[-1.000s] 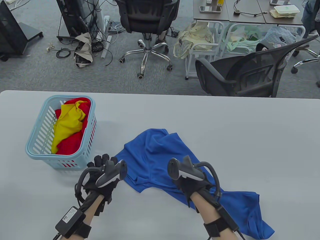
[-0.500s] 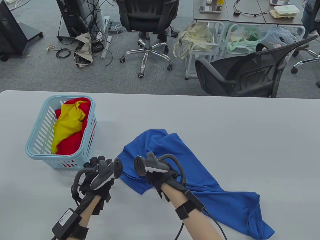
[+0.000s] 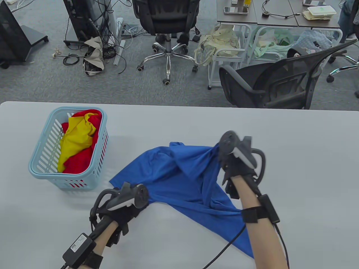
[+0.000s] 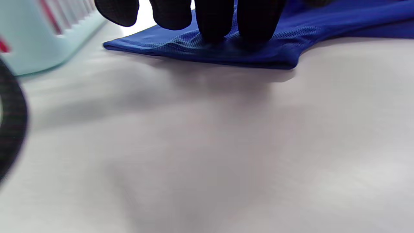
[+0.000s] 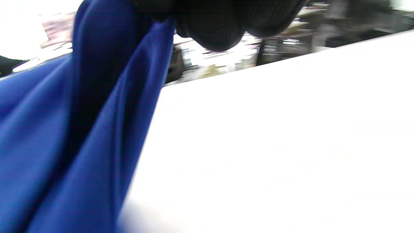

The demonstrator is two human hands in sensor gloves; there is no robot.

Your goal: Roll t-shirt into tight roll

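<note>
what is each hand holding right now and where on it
The right hand grips a bunched fold of the blue t-shirt, lifted. The left hand's fingers press its near-left edge flat.

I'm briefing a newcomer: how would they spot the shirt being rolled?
On the grey table, right of the pale blue basket holding red and yellow cloth, lies the blue t-shirt. It is the only blue garment, stretched between both gloved hands.
</note>
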